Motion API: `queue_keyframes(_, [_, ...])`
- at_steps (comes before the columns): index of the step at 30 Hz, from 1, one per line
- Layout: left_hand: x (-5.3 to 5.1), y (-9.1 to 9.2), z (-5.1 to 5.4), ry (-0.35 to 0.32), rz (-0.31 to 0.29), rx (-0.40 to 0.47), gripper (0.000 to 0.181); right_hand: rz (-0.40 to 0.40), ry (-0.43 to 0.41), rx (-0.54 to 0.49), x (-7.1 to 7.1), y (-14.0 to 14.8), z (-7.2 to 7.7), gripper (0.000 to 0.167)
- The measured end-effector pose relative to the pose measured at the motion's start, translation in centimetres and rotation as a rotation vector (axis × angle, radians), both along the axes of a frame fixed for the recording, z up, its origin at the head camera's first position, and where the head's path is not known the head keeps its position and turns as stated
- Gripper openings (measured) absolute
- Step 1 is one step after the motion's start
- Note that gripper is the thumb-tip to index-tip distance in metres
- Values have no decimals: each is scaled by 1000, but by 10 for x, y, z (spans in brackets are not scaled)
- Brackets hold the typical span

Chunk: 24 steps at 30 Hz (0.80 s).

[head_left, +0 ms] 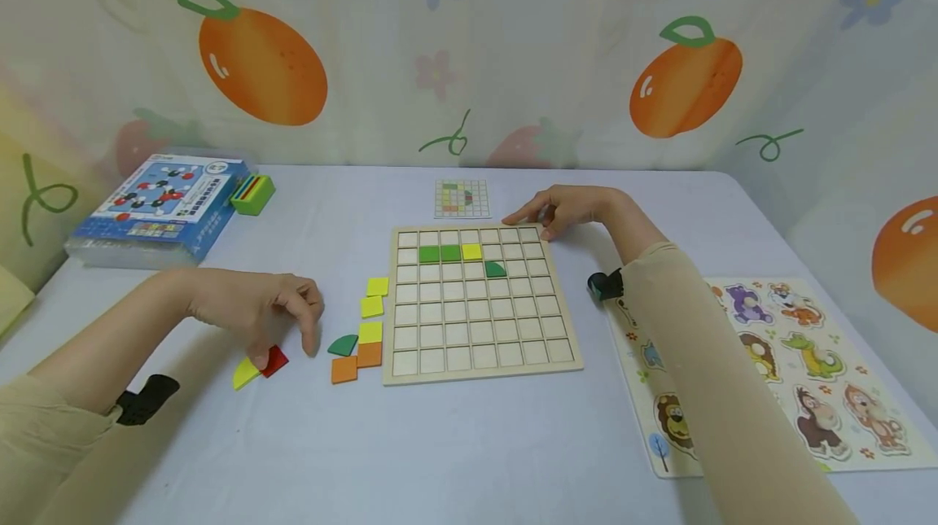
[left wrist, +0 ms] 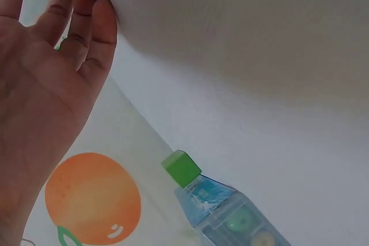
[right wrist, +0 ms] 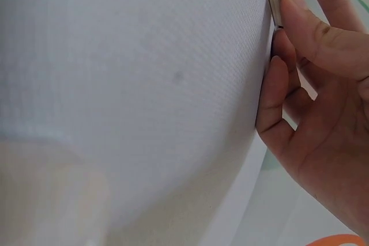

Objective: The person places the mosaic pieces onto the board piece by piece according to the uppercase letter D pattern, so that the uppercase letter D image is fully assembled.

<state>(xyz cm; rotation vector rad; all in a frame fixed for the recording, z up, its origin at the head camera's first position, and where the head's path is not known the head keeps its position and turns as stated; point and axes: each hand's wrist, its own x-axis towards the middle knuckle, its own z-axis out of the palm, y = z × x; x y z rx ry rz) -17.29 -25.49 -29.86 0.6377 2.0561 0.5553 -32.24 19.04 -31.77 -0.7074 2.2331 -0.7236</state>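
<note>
Right hand (head_left: 567, 209) clamps fingers on pale wooden grid board (head_left: 454, 312) at far right corner, presumably for stability; left hand (head_left: 256, 305), fingers apart, touches flat red piece (head_left: 275, 361).

The left hand (head_left: 252, 305) partly hides a red piece (head_left: 277, 362), and a sleeve (head_left: 699, 346) the animal board (head_left: 788, 354).

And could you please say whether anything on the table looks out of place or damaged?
Nothing stands out: no damage shows, placed tiles sit within cells of the grid board, and loose tiles lie beside it.
</note>
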Motion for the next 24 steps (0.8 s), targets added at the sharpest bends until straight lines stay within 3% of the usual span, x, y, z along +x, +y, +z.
queue_keyframes(5, [6,-3,-1,11,11,15,38,-14,-3,11,1,0,0,62])
queue_keyframes(13, [11,-1,-3,97,-7,13,39,-22,-7,17,0,0,-1,63])
queue_keyframes(24, [9,4,-6,180,27,18,35,-24,-12,13,-1,-1,-1,63])
